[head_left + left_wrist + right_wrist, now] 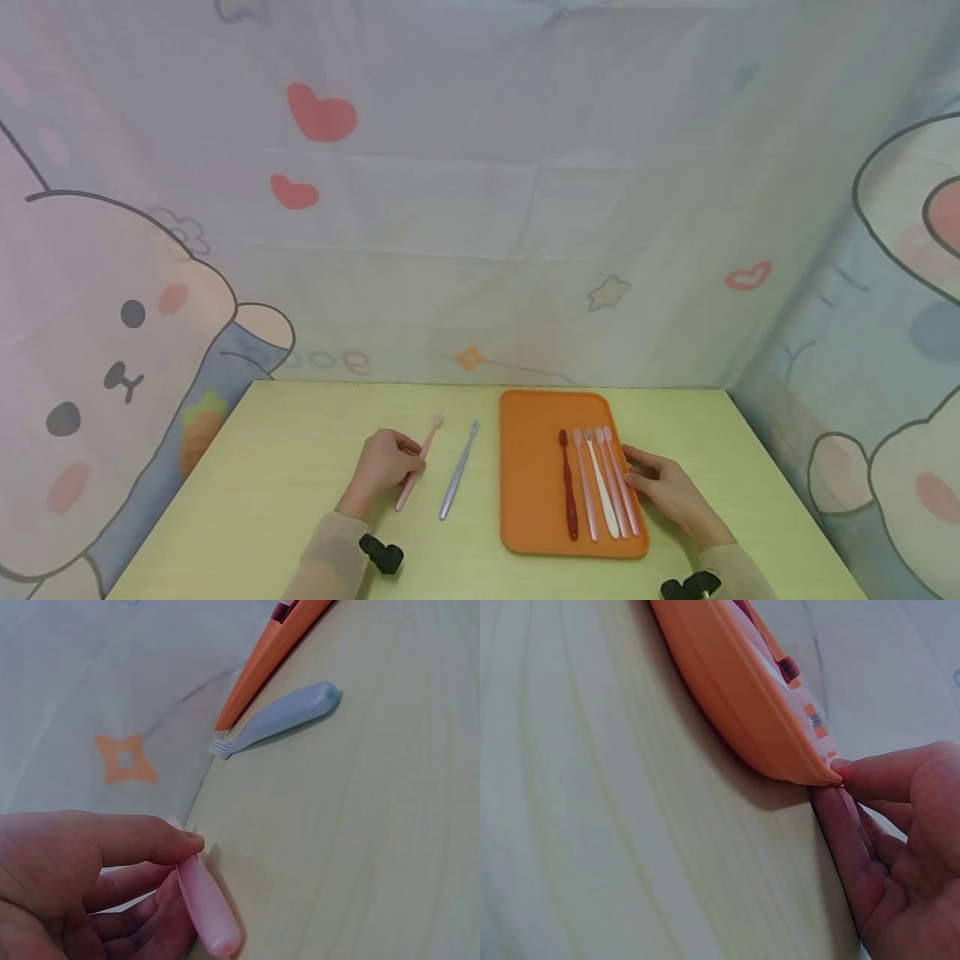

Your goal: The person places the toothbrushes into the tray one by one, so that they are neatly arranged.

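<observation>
My left hand (384, 463) pinches a pink toothbrush (206, 904) between thumb and fingers, close over the table on the left. Just right of it lies a blue-grey toothbrush (457, 475), its head toward the back. On an orange tray (531, 479), several toothbrushes lie side by side along the right half. A dark red toothbrush (567, 483) is leftmost there; a white toothbrush (602, 487) sits among pink ones. My right hand (667, 490) holds the tray's right edge, thumb on the rim and fingers beneath it in the right wrist view.
The pale wood-grain table (285, 467) ends at a printed cloth backdrop (480, 208) with hearts and cartoon animals. The cloth also runs along both sides. A black wrist device (382, 554) sits by the left sleeve.
</observation>
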Motion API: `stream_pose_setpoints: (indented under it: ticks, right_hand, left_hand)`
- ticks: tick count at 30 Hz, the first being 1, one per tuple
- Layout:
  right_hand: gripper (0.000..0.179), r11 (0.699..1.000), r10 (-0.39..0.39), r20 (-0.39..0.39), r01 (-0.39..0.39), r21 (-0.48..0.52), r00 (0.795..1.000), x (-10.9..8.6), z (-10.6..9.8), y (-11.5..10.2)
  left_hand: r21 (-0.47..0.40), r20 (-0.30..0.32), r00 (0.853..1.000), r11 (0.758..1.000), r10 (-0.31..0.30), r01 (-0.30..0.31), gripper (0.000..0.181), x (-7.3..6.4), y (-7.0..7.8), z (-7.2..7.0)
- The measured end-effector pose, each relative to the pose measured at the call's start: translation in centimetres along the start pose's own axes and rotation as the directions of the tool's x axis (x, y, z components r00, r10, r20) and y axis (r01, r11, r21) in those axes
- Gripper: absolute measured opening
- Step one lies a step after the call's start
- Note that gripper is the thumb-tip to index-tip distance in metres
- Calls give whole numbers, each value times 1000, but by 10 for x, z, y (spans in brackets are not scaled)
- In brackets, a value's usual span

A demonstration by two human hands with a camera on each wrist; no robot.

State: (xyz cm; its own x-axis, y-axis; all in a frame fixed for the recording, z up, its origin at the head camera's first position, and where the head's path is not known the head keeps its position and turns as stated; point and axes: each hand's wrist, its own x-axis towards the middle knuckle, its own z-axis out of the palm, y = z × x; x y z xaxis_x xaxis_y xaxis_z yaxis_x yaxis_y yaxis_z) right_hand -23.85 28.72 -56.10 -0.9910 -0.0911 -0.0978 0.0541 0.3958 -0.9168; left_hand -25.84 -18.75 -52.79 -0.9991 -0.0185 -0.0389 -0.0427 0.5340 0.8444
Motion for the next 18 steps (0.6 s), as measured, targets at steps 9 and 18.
stream_pose_setpoints:
  ticks: [9, 18]
  right_hand:
    - [58, 1000, -14, 3, 14, 1, 1000, 0, -1, 1]
    - [58, 1000, -3, 5, 3, 8, 1000, 2, -1, 3]
  left_hand:
    - [-32, 11, 1000, 999, 0, 1, 18, -2, 2, -1]
    - [-36, 9, 1000, 999, -5, 6, 19, -3, 1, -1]
